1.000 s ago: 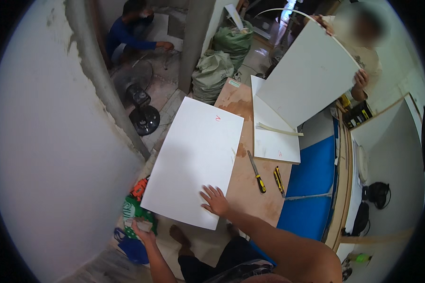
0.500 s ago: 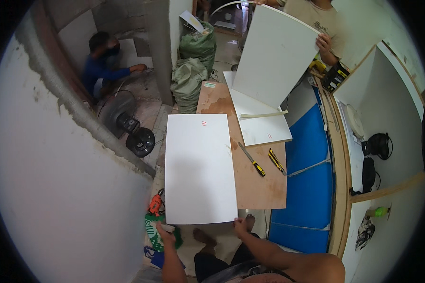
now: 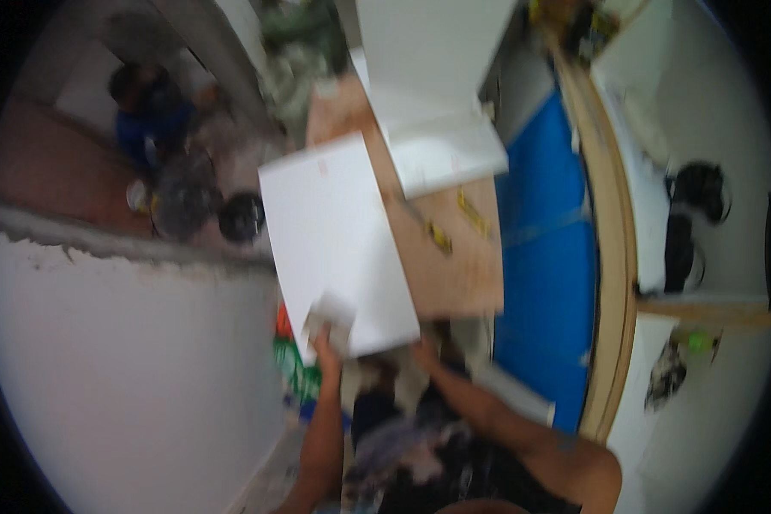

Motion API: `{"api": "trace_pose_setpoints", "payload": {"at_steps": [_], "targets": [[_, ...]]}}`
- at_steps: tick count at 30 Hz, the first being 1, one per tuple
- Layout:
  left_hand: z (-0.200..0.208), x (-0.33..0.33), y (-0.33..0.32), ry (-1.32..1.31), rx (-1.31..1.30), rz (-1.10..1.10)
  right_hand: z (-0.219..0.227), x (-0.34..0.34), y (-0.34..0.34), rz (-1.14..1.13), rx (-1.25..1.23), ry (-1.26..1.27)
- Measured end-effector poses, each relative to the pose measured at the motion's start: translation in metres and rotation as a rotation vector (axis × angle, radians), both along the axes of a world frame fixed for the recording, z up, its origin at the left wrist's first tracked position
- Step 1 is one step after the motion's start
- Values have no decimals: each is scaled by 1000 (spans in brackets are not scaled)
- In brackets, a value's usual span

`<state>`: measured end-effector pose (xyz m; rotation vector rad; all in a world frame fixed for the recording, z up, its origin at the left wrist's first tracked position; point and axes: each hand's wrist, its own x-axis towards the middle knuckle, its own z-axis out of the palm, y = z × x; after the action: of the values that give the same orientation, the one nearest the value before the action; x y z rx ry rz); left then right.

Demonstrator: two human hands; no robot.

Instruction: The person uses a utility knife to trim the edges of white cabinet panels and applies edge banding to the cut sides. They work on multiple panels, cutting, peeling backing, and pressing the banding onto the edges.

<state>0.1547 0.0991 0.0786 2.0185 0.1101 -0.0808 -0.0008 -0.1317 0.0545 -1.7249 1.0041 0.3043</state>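
A white rectangular board (image 3: pixel 343 223) lies on the brown plywood tabletop (image 3: pixel 467 287) with its near end toward me. Over its near left corner my left hand (image 3: pixel 325 347) is closed on a pale, blurred pad or folded cloth (image 3: pixel 331 315), whose exact kind I cannot make out. My right hand (image 3: pixel 426 352) grips the near right corner of the board. To the right of the board are a file (image 3: pixel 438 236) with a yellow and black handle and a yellow utility knife (image 3: pixel 473 212). Motion smears much of the view.
Farther back, a second white board (image 3: pixel 450 161) lies flat under an upright white panel (image 3: pixel 437 51). Blue panels (image 3: pixel 544 257) line the right side. On the left are a wall (image 3: pixel 137 360), a fan (image 3: pixel 188 195) and a crouching person in blue (image 3: pixel 152 127). A green bag (image 3: pixel 295 368) sits by my left arm.
My left hand has risen from beside the board to over its near left corner, bringing the pale pad along. My view has shifted and turned; my right hand stays at its corner.
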Motion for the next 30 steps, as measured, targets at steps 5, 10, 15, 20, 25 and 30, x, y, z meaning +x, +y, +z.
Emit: {"api": "trace_pose_setpoints", "payload": {"at_steps": [5,10,15,20,25,30], "targets": [[92,49,-217,523,-482,-187,28,19,-66,170,15,162],[27,37,-326,475,-266,-100,53,-11,-164,-5,55,-20],[29,69,-383,669,-370,-84,40,-18,-245,-196,-166,-120],[30,64,-426,511,-166,-326,17,-19,-276,-360,4,-123],[19,93,-452,123,356,-225,-1,-31,-263,-303,-47,-190],[1,126,-450,264,539,-166,21,-28,-233,-184,36,-239]]}}
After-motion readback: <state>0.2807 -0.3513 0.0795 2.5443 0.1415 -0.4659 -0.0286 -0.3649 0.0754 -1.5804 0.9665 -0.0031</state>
